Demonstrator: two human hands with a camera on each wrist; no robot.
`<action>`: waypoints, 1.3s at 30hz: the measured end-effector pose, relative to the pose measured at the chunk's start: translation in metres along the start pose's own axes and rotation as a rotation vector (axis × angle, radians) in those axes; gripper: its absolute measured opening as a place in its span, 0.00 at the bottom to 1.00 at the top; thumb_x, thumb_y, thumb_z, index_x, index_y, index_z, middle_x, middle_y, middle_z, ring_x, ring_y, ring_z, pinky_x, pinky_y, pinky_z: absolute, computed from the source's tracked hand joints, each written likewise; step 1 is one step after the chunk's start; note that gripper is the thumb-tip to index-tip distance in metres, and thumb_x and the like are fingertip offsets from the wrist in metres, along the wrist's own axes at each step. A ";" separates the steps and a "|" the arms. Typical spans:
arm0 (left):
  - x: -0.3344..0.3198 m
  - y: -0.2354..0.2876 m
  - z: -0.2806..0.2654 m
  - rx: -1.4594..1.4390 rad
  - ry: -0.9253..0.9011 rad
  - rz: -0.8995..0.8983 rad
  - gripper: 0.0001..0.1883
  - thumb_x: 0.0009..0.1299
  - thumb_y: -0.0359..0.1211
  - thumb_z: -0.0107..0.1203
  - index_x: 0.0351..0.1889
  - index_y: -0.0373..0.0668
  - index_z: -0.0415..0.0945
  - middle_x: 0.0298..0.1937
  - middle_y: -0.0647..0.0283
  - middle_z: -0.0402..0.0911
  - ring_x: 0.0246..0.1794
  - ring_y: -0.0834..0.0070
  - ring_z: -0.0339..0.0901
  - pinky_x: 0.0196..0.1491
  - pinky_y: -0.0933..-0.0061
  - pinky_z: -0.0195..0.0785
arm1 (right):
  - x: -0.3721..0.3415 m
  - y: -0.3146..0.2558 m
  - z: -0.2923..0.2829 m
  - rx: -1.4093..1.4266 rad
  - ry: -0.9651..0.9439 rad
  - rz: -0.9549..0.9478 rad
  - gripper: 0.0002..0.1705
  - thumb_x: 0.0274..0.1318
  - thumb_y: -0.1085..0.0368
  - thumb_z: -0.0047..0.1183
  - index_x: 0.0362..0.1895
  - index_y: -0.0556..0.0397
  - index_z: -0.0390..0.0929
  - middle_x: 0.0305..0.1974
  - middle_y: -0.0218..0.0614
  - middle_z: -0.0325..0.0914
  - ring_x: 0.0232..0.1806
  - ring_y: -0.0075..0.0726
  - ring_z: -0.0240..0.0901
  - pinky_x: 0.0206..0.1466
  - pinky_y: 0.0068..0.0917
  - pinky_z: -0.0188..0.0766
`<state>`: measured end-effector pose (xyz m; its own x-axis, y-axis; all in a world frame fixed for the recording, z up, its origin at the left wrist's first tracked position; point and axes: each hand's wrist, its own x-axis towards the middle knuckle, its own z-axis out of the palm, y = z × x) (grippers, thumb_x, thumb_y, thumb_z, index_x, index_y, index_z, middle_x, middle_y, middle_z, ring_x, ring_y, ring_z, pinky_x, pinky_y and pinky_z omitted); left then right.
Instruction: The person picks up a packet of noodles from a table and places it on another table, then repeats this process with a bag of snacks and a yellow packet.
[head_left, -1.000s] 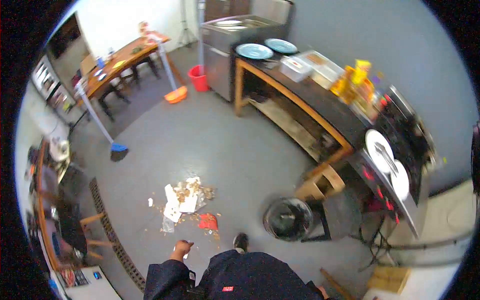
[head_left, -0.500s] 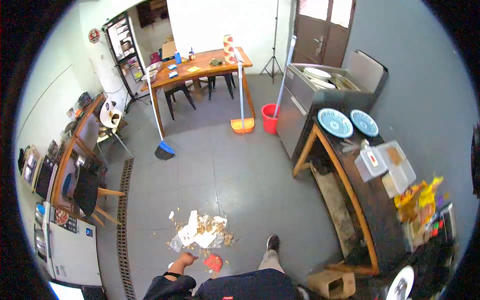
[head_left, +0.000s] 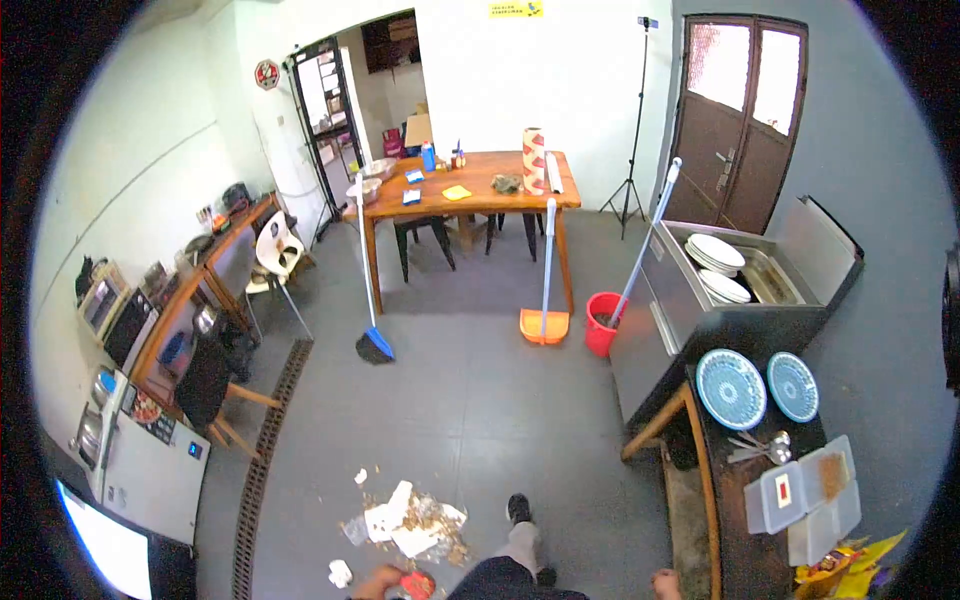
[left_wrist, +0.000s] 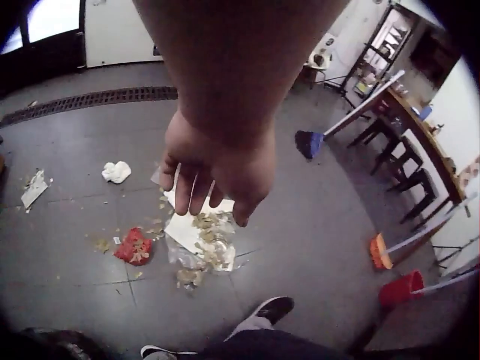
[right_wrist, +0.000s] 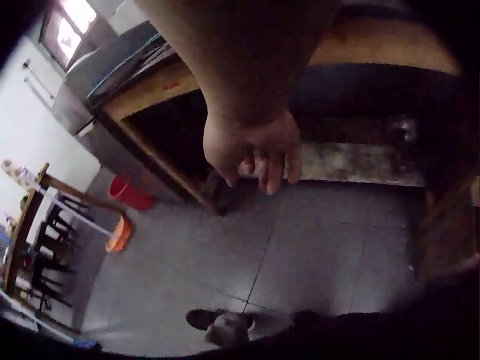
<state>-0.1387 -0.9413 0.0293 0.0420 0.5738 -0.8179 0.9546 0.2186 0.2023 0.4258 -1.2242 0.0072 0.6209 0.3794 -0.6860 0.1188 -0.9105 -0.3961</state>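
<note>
My left hand [left_wrist: 221, 169] hangs with loose fingers over the floor and holds nothing. Beyond it in the left wrist view lies a heap of white sheets, clear plastic and brown scraps [left_wrist: 214, 240], with a red crumpled thing [left_wrist: 135, 247] beside it. In the head view that heap [head_left: 415, 522] is on the grey floor, and the left hand [head_left: 376, 583] shows at the bottom edge near the red thing [head_left: 417, 585]. My right hand [right_wrist: 255, 150] hangs empty beside the black table, fingers loosely bent; the head view shows it [head_left: 665, 584] at the bottom.
A blue broom [head_left: 375, 345] and an orange dustpan [head_left: 544, 326] stand ahead, with a red bucket [head_left: 601, 338] holding a long handle. Behind them is a wooden table [head_left: 480, 200]. On the right are a steel unit [head_left: 655, 320] and blue plates [head_left: 731, 390]; a floor drain [head_left: 268, 450] runs left.
The head view has lifted and swung, showing more of the back wall and door. Both hands now appear at its bottom edge, and the heap sits lower than at first.
</note>
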 end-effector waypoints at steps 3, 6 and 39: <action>0.019 0.012 -0.018 -0.025 -0.031 -0.077 0.22 0.54 0.50 0.47 0.36 0.42 0.72 0.36 0.54 0.74 0.39 0.64 0.71 0.42 0.69 0.62 | 0.036 -0.082 0.002 -0.072 -0.086 -0.094 0.21 0.49 0.61 0.38 0.48 0.57 0.62 0.48 0.44 0.61 0.50 0.43 0.57 0.50 0.35 0.56; 0.047 0.038 -0.060 -0.082 -0.012 -0.141 0.21 0.55 0.50 0.46 0.38 0.44 0.71 0.37 0.55 0.73 0.39 0.64 0.70 0.43 0.69 0.62 | 0.078 -0.168 0.005 -0.265 -0.207 -0.184 0.21 0.50 0.61 0.38 0.48 0.57 0.62 0.50 0.45 0.60 0.51 0.43 0.56 0.51 0.35 0.55; 0.365 0.347 -0.479 -0.245 0.066 -0.327 0.18 0.58 0.45 0.43 0.44 0.49 0.68 0.42 0.59 0.71 0.40 0.66 0.69 0.41 0.67 0.61 | 0.526 -0.838 -0.029 -0.472 -0.196 -0.491 0.16 0.40 0.58 0.48 0.32 0.55 0.73 0.26 0.38 0.73 0.28 0.36 0.70 0.31 0.31 0.65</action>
<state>0.0669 -0.2784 0.0590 -0.2782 0.4910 -0.8255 0.8158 0.5744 0.0667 0.6757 -0.2664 -0.0043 0.2637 0.7465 -0.6109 0.6998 -0.5840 -0.4115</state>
